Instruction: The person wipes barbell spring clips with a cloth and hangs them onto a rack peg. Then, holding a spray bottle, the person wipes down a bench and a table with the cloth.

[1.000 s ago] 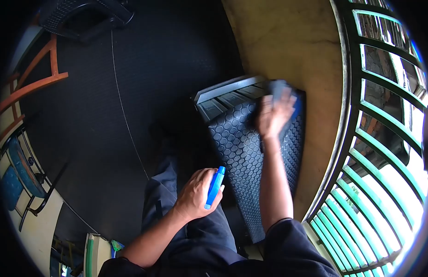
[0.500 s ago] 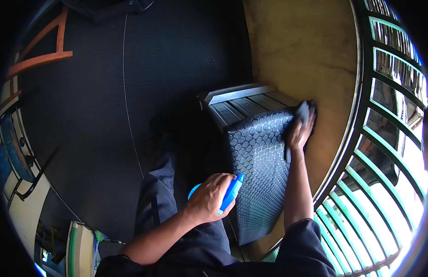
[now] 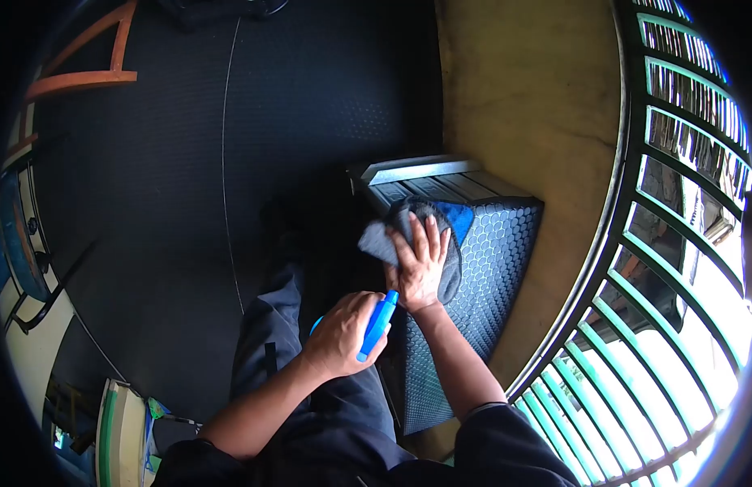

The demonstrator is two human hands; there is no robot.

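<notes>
My left hand is wrapped round a blue spray bottle, its trigger head poking out past the fingers; the rest of the bottle is mostly hidden. With spread fingers my right hand presses a grey and blue cloth against the upper left part of a dark bench-like piece. This piece has a patterned covering of round scale shapes. Part of the cloth bunches up beyond the left edge of that covering. Both hands are close together, the sprayer tip just by my right wrist.
Ribbed grey slats with a metal edge lie at the far end of the bench piece. A yellowish wall and green window bars run along the right. Dark matting covers the floor; an orange frame stands at upper left.
My right hand has swept the cloth from the right edge of the patterned covering to its upper left. My left hand with the spray bottle has shifted slightly left and up.
</notes>
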